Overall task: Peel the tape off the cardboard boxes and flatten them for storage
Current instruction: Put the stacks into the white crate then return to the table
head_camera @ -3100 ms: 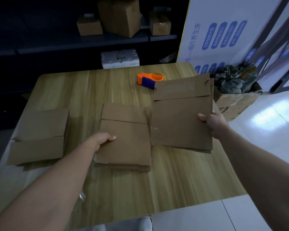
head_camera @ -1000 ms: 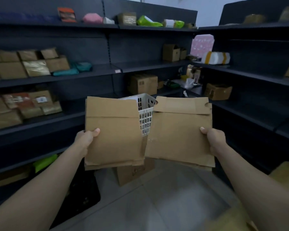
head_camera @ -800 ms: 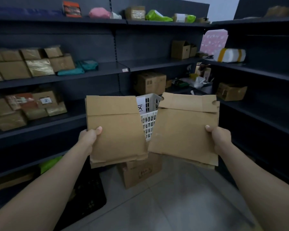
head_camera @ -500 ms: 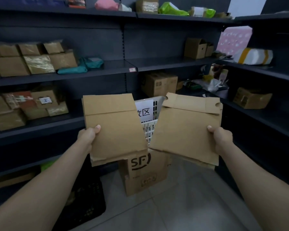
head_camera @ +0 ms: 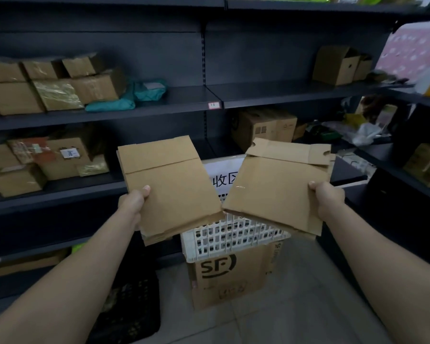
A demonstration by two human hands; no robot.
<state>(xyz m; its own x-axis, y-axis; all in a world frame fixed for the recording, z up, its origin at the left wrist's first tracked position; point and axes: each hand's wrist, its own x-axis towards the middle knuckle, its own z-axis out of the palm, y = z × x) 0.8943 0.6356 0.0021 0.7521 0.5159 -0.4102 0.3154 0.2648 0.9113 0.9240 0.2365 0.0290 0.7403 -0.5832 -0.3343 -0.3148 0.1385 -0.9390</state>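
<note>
I hold two stacks of flattened brown cardboard boxes up in front of me. My left hand (head_camera: 133, 203) grips the left stack (head_camera: 169, 184) at its left edge, thumb on the top face. My right hand (head_camera: 327, 198) grips the right stack (head_camera: 276, 187) at its right edge, thumb on top as well. Both stacks hang above a white slotted plastic basket (head_camera: 233, 240) that carries a white paper sign (head_camera: 221, 176) with printed characters. The stacks' inner corners nearly meet over the basket.
The basket rests on a brown SF-marked carton (head_camera: 230, 276) on the tiled floor. Dark metal shelving (head_camera: 174, 100) filled with cardboard parcels stands behind and to the right. A black crate (head_camera: 132, 311) sits on the floor at lower left.
I turned from the wooden table, carrying both stacks, and came closer to the shelves. The basket and SF carton now sit nearer, directly below the stacks. Both grips are unchanged.
</note>
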